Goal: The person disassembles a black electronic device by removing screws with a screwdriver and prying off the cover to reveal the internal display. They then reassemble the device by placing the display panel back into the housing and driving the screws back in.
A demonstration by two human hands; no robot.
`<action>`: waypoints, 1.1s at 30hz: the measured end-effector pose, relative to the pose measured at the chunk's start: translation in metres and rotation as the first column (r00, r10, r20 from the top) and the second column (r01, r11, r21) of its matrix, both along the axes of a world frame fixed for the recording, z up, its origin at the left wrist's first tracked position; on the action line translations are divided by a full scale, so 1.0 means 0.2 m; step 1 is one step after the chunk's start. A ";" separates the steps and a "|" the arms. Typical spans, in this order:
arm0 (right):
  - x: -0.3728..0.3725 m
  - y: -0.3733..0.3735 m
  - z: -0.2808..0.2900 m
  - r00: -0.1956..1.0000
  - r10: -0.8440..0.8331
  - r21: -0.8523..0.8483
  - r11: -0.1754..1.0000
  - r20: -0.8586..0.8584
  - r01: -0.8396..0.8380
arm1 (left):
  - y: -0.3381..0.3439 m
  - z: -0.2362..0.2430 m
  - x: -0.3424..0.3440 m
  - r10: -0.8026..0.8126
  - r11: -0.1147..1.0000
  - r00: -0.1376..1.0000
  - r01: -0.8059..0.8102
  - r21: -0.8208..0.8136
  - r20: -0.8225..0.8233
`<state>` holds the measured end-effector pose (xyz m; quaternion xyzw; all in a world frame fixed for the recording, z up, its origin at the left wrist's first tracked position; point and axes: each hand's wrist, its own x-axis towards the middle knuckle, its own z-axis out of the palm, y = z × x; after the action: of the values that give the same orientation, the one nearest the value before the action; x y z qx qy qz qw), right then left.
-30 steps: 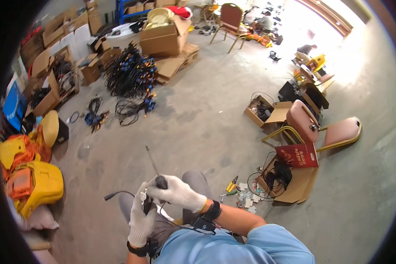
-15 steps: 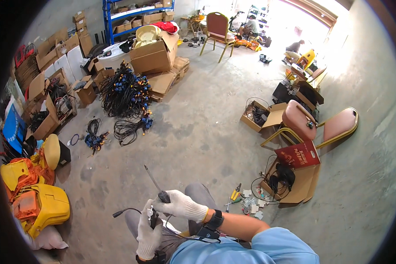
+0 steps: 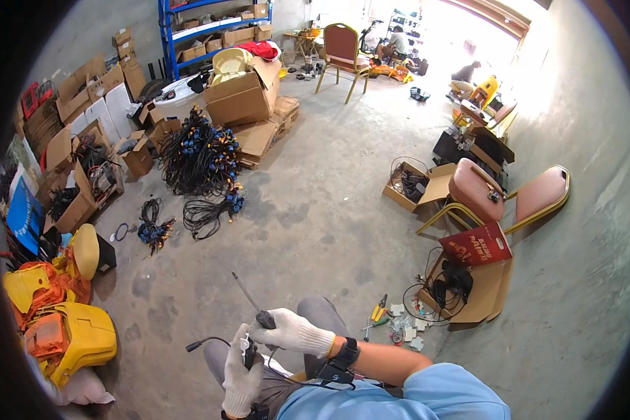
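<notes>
My right hand (image 3: 294,329), in a white knit glove, is closed on the dark handle of a screwdriver (image 3: 264,318), its metal shaft angled up and away from me. Just below and left of it, my gloved left hand (image 3: 241,378) grips a small black part (image 3: 248,355) with a white piece on top. A black cable (image 3: 213,339) with a plug on its end runs out leftward from between my hands, above my lap. On the floor to my right lie yellow-handled pliers (image 3: 379,308), a green-handled screwdriver (image 3: 379,322) and several small white pieces (image 3: 416,343).
Yellow-orange plastic housings (image 3: 82,332) lie at left, cable bundles (image 3: 199,154) and cardboard boxes (image 3: 234,105) behind. At right are pink chairs (image 3: 476,189) and an open box (image 3: 493,301) of cables. A chair (image 3: 341,47), blue shelving (image 3: 213,24) and co-workers (image 3: 399,43) are farther back.
The view has tilted upward, showing more of the back of the room, and my hands appear lower in it. Both hands keep their holds on the screwdriver and black part.
</notes>
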<state>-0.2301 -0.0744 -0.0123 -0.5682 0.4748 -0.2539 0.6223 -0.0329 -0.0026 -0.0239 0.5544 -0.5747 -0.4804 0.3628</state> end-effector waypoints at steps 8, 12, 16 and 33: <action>-0.02 0.00 0.09 0.999 0.026 0.095 0.995 -0.041 -0.022 | 0.00 0.01 -0.01 -0.005 0.999 1.000 0.003 -0.042 -0.030; -0.02 0.00 0.10 0.999 0.038 0.111 0.993 0.024 -0.040 | 0.00 0.00 -0.01 -0.001 0.999 0.999 -0.001 -0.046 -0.049; -0.03 0.01 0.12 0.997 0.034 0.110 0.993 0.063 -0.040 | 0.00 0.05 -0.01 -0.013 0.999 1.000 0.013 0.036 -0.013; -0.05 0.02 0.07 0.998 0.060 0.124 0.990 0.024 -0.063 | 0.01 0.12 -0.03 0.194 0.980 0.926 -0.169 0.104 -0.325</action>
<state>-0.2391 -0.0711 0.0021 -0.5400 0.4657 -0.2102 0.6688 -0.0394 -0.0013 0.0003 0.5288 -0.4331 -0.5526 0.4770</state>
